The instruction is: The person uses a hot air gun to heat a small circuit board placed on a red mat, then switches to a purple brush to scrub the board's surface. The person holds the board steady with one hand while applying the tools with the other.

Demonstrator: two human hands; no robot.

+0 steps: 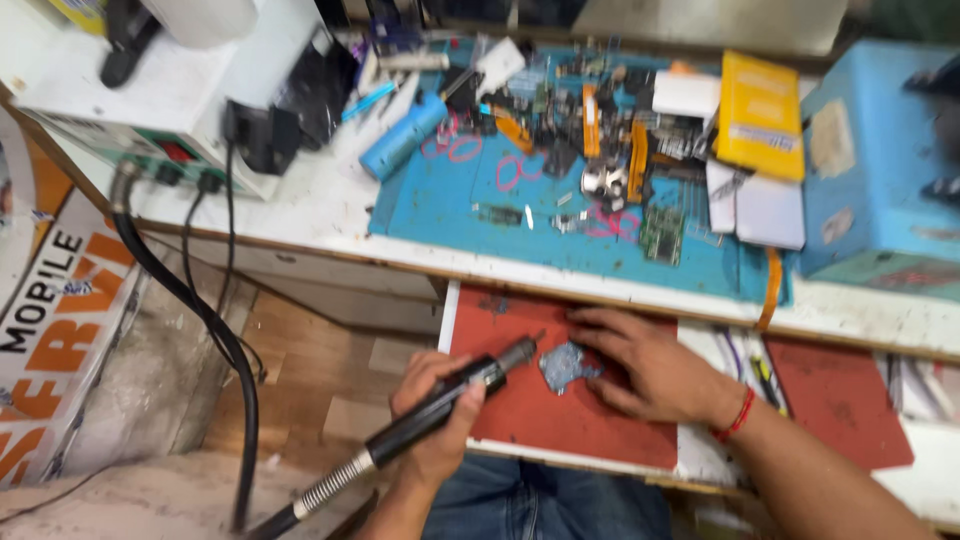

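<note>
Red mat (560,415) carries the small circuit board (566,366); keep your right hand (640,365) spread flat on it, while your left hand (436,415) grips the rotary tool (450,395) steady.

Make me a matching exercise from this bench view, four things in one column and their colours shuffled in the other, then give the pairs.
Things:
1. work mat on the bench
2. pad under the hands
3. flat box at the back
4. handheld tool in the left hand

Colours:
A. yellow
B. black
C. red
D. blue

Pairs: 1-D, 2-C, 3-A, 4-B
</note>
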